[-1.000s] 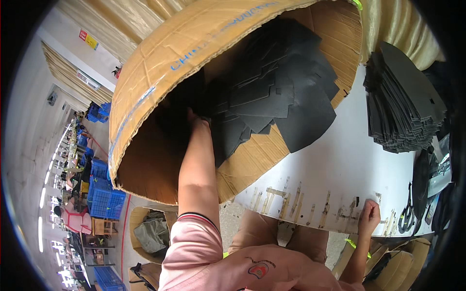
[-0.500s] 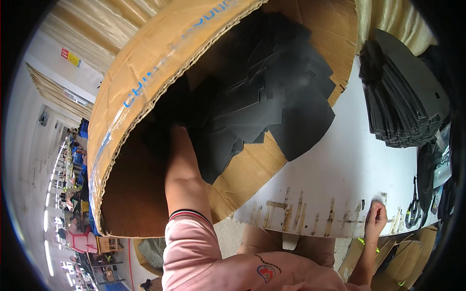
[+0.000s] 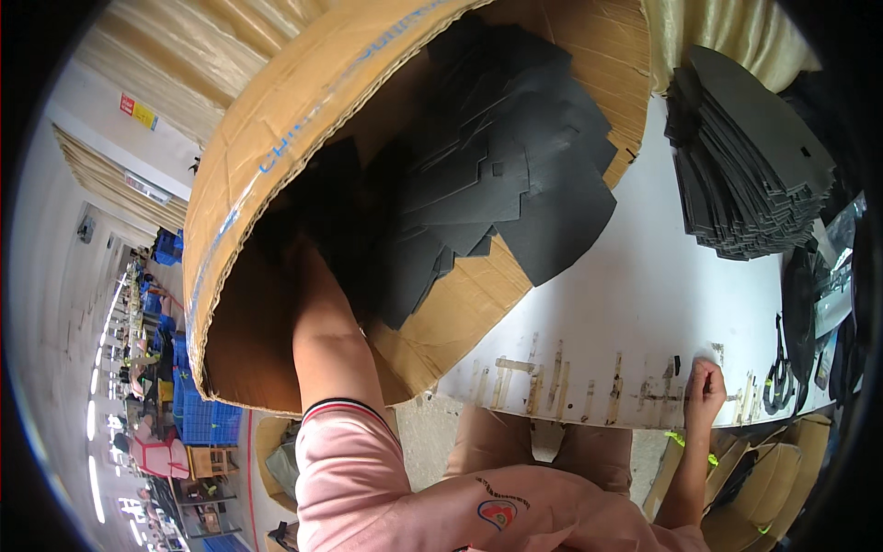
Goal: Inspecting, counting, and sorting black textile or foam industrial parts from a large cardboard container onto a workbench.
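black sheets point(image 3: 552, 184) fan at 1 o'clock inside the carton point(image 3: 478, 290); my left hand point(image 3: 298, 248) has slid toward 9, into shadow, so i'm likely still reaching; can't tell its fingers. right hand point(image 3: 706, 383), at 4, has fingers curled together.

Brown on the box point(image 3: 244, 138), with blue lettering point(image 3: 269, 164) outside; black on the sheets point(image 3: 478, 198) inside and on the stack point(image 3: 750, 156) toward the far right corner of the bench point(image 3: 644, 276). White bench, streaked tan and brown by tape point(image 3: 556, 379) along its near edge. Pink shirt point(image 3: 414, 506), cuff point(image 3: 354, 408) striped red, white and dark.
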The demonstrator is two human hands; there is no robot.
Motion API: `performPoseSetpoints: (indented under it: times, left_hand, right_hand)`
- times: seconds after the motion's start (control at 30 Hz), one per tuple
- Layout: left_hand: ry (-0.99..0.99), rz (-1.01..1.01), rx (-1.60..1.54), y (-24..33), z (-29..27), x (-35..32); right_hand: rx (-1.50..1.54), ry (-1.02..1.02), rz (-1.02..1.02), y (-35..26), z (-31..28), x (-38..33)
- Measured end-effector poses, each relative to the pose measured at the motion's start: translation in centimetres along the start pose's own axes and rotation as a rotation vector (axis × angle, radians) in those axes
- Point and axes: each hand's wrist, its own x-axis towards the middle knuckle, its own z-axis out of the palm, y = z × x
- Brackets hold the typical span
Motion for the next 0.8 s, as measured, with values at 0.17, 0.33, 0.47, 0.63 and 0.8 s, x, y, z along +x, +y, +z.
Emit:
performPoseSetpoints:
  times: [0.17,0.33,0.47,0.63,0.8]
  left_hand:
    - [0.027,0.073,0.032,0.9,-1.1,-0.7]
    - [0.068,0.164,0.054,2.6,0.1,-0.7]
    - [0.091,0.23,0.056,2.8,1.4,-0.8]
    - [0.117,0.277,0.064,-0.8,0.5,-3.5]
    - [0.172,0.358,0.088,0.8,0.3,-3.6]
  right_hand:
    - [0.03,-0.052,0.099,-0.9,-0.3,-0.1]
    - [-0.039,-0.004,-0.011,0.6,-0.4,0.1]
    - [-0.094,-0.009,-0.055,0.7,-0.2,0.2]
    - [-0.109,0.005,-0.035,0.5,-0.1,0.1]
    - [-0.093,-0.014,-0.022,0.1,-0.2,0.2]
